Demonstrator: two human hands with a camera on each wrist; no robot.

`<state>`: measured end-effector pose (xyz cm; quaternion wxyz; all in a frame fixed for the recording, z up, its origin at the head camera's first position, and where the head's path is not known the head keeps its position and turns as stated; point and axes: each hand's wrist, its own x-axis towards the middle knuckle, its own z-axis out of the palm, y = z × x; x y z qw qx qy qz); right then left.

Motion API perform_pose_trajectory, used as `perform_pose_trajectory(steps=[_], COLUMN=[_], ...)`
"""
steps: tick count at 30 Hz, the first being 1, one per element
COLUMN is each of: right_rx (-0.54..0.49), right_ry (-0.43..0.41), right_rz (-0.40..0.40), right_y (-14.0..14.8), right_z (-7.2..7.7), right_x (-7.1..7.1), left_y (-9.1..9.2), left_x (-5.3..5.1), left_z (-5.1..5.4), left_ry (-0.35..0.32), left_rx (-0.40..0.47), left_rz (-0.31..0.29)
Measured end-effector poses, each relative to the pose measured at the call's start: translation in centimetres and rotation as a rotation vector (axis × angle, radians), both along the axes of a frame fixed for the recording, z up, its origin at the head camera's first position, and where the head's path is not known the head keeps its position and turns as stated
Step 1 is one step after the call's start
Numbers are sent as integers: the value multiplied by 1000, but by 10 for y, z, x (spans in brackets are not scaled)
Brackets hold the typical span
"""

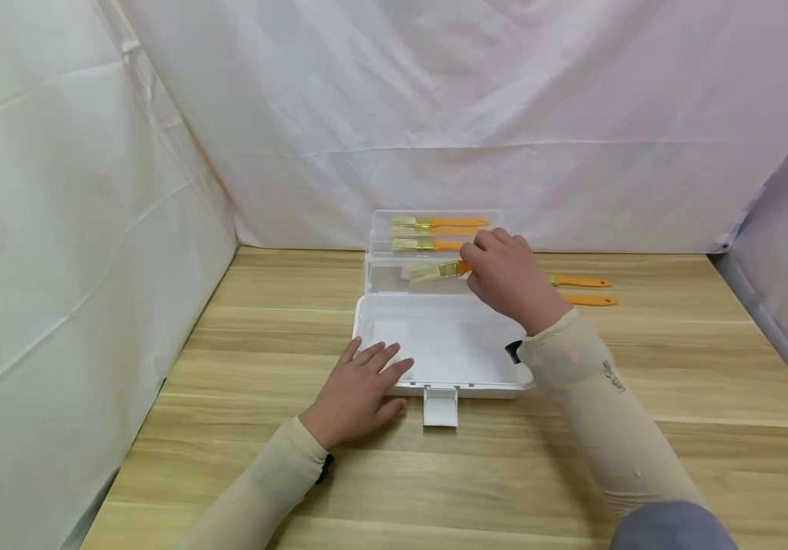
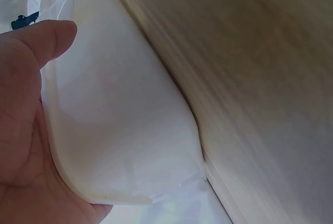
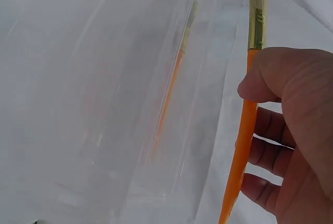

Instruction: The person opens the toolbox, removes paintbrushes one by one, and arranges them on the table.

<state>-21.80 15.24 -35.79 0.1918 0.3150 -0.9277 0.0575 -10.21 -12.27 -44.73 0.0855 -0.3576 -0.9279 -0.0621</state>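
Observation:
My right hand pinches a flat paintbrush by its orange handle, thumb on one side and fingers on the other. Its pale bristles point left, above the back of an open white plastic box. My left hand lies over the box's front left corner, fingers spread and fairly straight. In the left wrist view its thumb is near the rim. The clear lid is folded back. More orange-handled paintbrushes appear at the lid; some may be reflections.
Two orange brush handles lie on the wooden table right of the box, their bristle ends hidden by my right hand. A latch juts from the box's front. White cloth hangs behind and at the sides.

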Motion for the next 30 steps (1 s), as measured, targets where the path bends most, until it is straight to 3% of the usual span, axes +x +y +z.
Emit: perform_pose_trajectory(steps=[16,30], right_rx=[-53,-74], right_ry=[-6,-69], right_rz=[-35,-133], right_y=[32,89], right_z=[4,-2], right_x=[14,19], left_y=[-1,-1], left_x=[0,0], left_z=[1,3], left_ry=[-13,-3], left_rx=[12,-9], left_rz=[8,5])
